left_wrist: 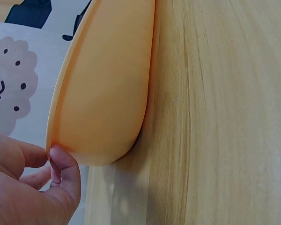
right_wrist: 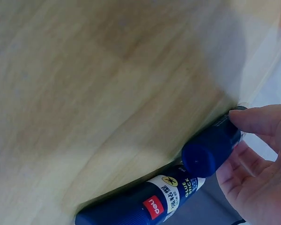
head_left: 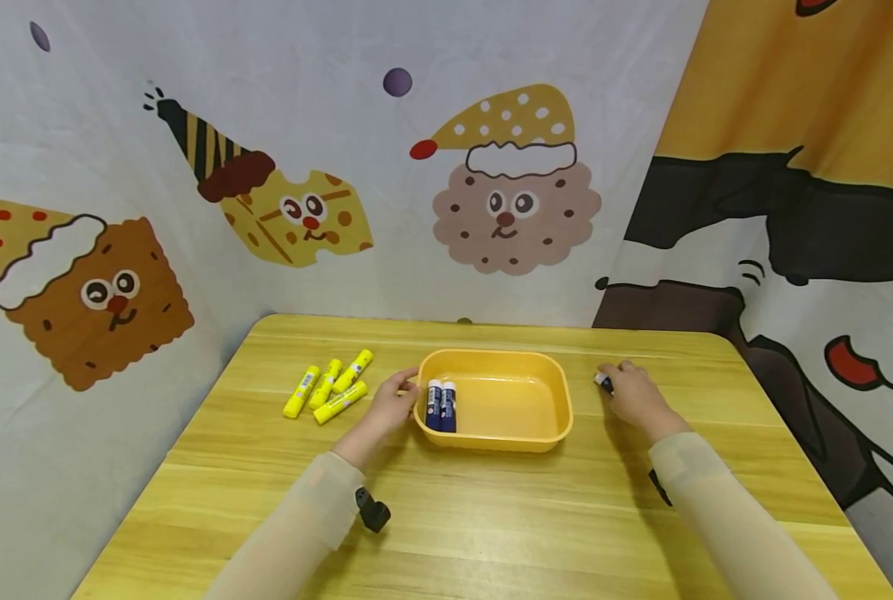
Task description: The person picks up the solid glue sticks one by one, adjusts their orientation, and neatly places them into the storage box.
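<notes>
While the left hand (head_left: 394, 402) pinches the tray (head_left: 502, 404) by its left rim, mid-frame, I see the right hand (head_left: 634, 395), right of centre, pinching a blue stick (right_wrist: 216, 140), its length slanting up rightward in the right-wrist view; the tray lies to its left in the head view.

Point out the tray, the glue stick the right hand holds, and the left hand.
Tray (head_left: 510, 408), head view: bare floor.
Held glue stick (right_wrist: 214, 142), right wrist view: middle of its body.
Left hand (left_wrist: 28, 197), left wrist view: middle of the visible hand.
</notes>
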